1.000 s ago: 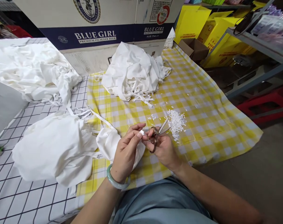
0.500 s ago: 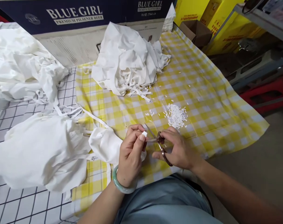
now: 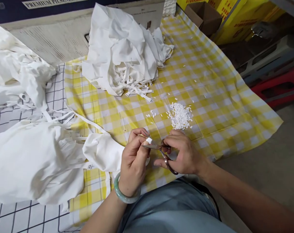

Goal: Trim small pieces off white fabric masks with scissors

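Note:
My left hand [image 3: 134,158], with a green bangle at its wrist, pinches a white fabric strap [image 3: 149,140] whose short end sticks up past the thumb. The strap seems to belong to the white cloth piece [image 3: 102,152] trailing out left from under that hand. In my right hand [image 3: 183,150] are scissors [image 3: 168,161], fingers and thumb in the loops. Their parted blades lie about the strap end; whether they touch it I cannot tell. Beyond the right hand is a heap of small white clippings [image 3: 181,116].
White cloth pieces with straps form a tall pile [image 3: 122,48] at the back, a rounded pile [image 3: 35,161] at left and another heap [image 3: 18,71] behind it. A beer carton [image 3: 50,42] stands at the back. A yellow checked cloth [image 3: 224,106] covers the table; shelving [image 3: 270,61] is at right.
The scissors have moved left, their blades now around the strap end instead of right of it. My view has tilted down slightly; the piles have not visibly changed.

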A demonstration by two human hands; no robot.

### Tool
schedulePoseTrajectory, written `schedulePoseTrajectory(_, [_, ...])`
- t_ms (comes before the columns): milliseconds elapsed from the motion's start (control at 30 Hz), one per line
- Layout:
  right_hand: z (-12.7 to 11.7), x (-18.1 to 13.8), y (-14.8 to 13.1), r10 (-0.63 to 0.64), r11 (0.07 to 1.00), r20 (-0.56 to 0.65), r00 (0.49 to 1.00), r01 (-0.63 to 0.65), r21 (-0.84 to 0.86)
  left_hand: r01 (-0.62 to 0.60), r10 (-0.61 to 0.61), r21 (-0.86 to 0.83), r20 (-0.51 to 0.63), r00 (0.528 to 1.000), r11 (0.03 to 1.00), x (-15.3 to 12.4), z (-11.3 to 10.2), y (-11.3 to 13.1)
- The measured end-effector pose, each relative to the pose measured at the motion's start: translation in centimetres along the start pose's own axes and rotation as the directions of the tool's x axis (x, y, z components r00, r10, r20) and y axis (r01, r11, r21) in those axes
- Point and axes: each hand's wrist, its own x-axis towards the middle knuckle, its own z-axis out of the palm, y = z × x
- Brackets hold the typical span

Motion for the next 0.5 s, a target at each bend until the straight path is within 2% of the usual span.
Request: schedulePoseTrajectory(500, [0.31,-0.01,0.02,-0.029,1.0,-0.048,0.998,0.029,-0.012,-0.065,0.066,-0.067,0.014,0.998,0.996,-0.04,0.18,-0.89])
